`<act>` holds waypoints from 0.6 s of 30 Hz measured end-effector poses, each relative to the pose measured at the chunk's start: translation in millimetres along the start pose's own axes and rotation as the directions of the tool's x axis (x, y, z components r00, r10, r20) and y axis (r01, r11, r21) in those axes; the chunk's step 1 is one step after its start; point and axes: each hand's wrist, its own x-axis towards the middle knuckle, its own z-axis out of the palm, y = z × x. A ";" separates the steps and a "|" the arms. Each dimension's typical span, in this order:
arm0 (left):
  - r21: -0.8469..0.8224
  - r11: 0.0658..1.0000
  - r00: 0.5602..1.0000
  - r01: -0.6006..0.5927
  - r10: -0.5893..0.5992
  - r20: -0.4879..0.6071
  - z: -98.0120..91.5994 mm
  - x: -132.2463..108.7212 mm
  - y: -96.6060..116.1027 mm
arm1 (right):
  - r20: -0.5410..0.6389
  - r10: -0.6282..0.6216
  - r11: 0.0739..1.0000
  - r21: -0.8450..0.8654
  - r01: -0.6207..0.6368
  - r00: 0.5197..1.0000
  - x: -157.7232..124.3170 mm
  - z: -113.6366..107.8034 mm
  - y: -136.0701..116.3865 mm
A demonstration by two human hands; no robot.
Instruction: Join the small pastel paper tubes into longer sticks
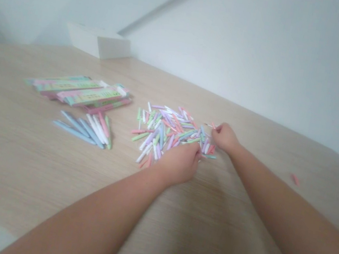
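ok, printed packs (92,95) piled at l, contents can't tell; white box (114,49) behind, inside hidden. loose pen pcs (162,132) heaped on table (6,151). arms stretched fwd: r hand (226,137) at heap's r edge, fingers pinched on thin reddish pc (213,125); l hand (179,161) at near edge, fingers curled, grip unclear.

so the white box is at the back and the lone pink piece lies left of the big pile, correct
No, the head view shows the lone pink piece lying right of the big pile; the white box is at the back.
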 end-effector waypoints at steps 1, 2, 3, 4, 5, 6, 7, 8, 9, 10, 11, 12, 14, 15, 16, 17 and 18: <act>-0.010 1.000 1.000 -0.003 0.003 -0.006 0.0 0.2 0.1 | -0.029 -0.016 0.998 0.056 0.017 0.999 -14.4 -1.8 1.0; -0.019 1.000 1.000 -0.007 0.007 -0.009 0.1 0.3 0.2 | -0.051 -0.029 0.993 0.110 0.035 0.998 -31.7 -2.7 3.0; -0.027 1.000 1.000 -0.012 0.012 -0.009 0.2 0.4 0.3 | -0.060 -0.049 0.985 0.163 0.058 0.997 -51.4 -2.9 6.5; -0.032 0.999 1.000 -0.018 0.018 -0.007 0.4 0.5 0.4 | -0.061 -0.073 0.974 0.208 0.084 0.995 -73.0 -2.6 11.6; -0.036 0.999 1.000 -0.024 0.024 -0.004 0.5 0.5 0.5 | -0.059 -0.089 0.965 0.242 0.101 0.994 -95.7 -2.2 18.6; -0.037 0.999 1.000 -0.030 0.030 0.002 0.8 0.4 0.6 | -0.076 -0.094 0.952 0.284 0.111 0.993 -118.3 -2.0 27.1; -0.037 0.999 0.999 -0.037 0.037 0.006 1.1 0.3 0.7 | -0.139 -0.070 0.923 0.366 0.117 0.988 -139.7 -2.2 36.8; -0.036 0.998 0.999 -0.041 0.042 0.009 1.4 0.1 0.8 | -0.175 -0.038 0.913 0.393 0.105 0.984 -158.8 -2.8 47.2; -0.035 0.998 0.999 -0.046 0.046 0.013 1.9 -0.1 0.9 | -0.193 -0.026 0.927 0.363 0.096 0.981 -174.8 -3.9 57.6; -0.035 0.998 0.999 -0.050 0.051 0.017 2.5 -0.2 0.9 | -0.194 -0.022 0.946 0.312 0.083 0.981 -187.2 -5.2 67.4; -0.035 0.998 0.998 -0.054 0.054 0.020 3.1 -0.4 1.0 | -0.162 -0.021 0.965 0.253 0.062 0.987 -195.8 -6.5 76.2; -0.034 0.998 0.998 -0.057 0.058 0.022 3.6 -0.5 1.1 | -0.112 -0.021 0.980 0.194 0.043 0.993 -200.7 -7.6 83.6; -0.033 0.998 0.998 -0.063 0.063 0.021 4.1 -0.4 1.2 | 0.004 -0.018 0.994 0.112 0.017 1.000 -201.3 -8.3 93.8; -0.031 0.997 0.998 -0.065 0.066 0.018 3.9 -0.3 1.2 | 0.046 -0.032 0.995 0.092 0.028 0.998 -198.5 -7.9 96.7; -0.031 0.997 0.998 -0.066 0.066 0.015 3.6 -0.1 1.1 | 0.074 -0.066 0.995 0.084 0.060 0.995 -194.4 -7.1 98.3; -0.031 0.997 0.998 -0.065 0.065 0.012 2.9 0.1 1.0 | 0.088 -0.114 0.991 0.085 0.107 0.990 -189.8 -6.1 98.9; -0.033 0.998 0.998 -0.061 0.062 0.010 2.2 0.3 0.9 | 0.095 -0.167 0.983 0.091 0.159 0.981 -185.0 -5.0 98.5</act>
